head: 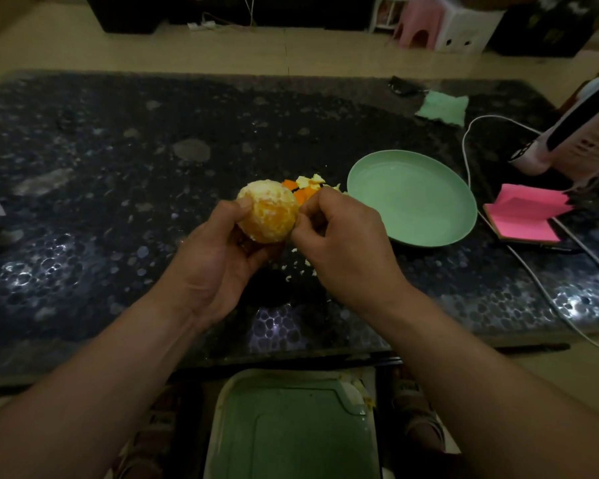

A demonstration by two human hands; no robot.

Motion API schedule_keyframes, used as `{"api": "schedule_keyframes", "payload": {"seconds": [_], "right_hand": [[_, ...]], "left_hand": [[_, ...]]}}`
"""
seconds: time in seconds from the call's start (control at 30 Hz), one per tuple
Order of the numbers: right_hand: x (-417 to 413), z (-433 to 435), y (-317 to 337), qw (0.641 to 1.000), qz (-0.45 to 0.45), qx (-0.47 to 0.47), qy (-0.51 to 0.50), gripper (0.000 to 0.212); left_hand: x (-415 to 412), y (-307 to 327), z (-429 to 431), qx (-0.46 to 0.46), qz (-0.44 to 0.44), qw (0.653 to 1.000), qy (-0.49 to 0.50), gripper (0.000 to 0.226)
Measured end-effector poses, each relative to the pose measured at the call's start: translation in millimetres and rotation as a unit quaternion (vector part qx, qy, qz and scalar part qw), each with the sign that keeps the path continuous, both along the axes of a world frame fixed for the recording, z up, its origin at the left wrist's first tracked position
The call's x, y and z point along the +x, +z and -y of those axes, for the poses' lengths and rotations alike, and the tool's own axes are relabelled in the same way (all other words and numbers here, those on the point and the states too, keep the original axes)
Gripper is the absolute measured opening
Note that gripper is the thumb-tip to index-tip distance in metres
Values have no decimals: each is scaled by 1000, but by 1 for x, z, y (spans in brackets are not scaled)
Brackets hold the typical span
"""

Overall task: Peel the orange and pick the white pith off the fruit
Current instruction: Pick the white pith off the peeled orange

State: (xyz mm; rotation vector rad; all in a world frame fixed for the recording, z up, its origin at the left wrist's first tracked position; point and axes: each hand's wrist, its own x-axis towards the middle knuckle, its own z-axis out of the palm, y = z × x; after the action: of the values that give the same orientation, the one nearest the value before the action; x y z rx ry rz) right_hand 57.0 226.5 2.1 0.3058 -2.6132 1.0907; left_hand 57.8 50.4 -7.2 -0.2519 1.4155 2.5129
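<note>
A peeled orange (268, 211) with patches of white pith is held above the dark table. My left hand (215, 250) grips it from the left and below, thumb on its upper side. My right hand (343, 243) sits at the fruit's right edge, fingertips curled and pinching at the pith there. Orange peel pieces (305, 188) lie on the table just behind the fruit. Small white pith scraps (300, 269) are scattered on the table under my hands.
A green plate (412, 198) stands right of the hands. A pink notepad (526, 212), a white cable (471, 157) and a device (574, 133) are at the far right. A green cloth (443, 107) lies behind. A green stool (291, 426) is below the dark table's near edge (83, 361).
</note>
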Motion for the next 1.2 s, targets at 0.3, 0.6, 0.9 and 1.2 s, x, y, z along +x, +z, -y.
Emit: {"api": "schedule_keyframes", "payload": {"seconds": [0.3,0.6,0.9,1.2], "right_hand": [[0,-3,3,998,-28,-52,13,9],[-1,-7,7,994,38,-87,54,12],[-1,-6,7,997,40,-38,46,15],[-1,-8,1,999,12,-11,32,15]], "left_hand": [[0,5,3,52,27,998,-26,52],[-3,7,8,76,49,996,-18,55],[-2,3,7,39,26,999,-18,50],[-3,-1,4,-9,4,1000,-9,52]]}}
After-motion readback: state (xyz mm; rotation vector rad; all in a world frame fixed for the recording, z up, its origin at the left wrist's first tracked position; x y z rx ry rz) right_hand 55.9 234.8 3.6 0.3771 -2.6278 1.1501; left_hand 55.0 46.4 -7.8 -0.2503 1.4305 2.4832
